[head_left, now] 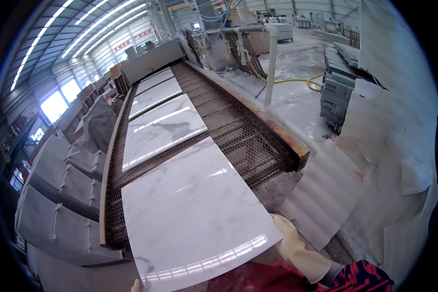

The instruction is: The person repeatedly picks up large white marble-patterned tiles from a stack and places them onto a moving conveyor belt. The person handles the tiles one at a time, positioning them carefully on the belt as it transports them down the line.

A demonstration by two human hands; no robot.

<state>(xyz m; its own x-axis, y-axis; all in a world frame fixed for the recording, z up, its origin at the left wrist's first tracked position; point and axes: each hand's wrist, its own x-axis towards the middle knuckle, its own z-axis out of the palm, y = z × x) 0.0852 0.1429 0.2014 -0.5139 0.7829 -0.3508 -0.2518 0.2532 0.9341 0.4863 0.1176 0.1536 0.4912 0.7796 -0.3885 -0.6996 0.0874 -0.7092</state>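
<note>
A glossy white slab with grey marble veining (194,214) lies tilted across the near end of a mesh conveyor (228,121), its near part reaching past the belt's end toward me. My right hand (299,250), in a cream rubber glove, grips the slab's right edge near the close corner; its fingertips are partly hidden. At the close left corner only a gloved fingertip of my left hand (136,286) shows against the edge, the rest being out of the picture. Further up the belt rests a second veined slab (163,127), with more slabs behind it.
A grey machine housing (153,61) spans the belt's far end. Wooden rails (277,129) edge the conveyor. On the left stand strapped stacks of slabs (58,214); at right are a pile of grey strips (336,92), pale sheets (331,194), a white pipe (271,68) and a yellow hose (297,80).
</note>
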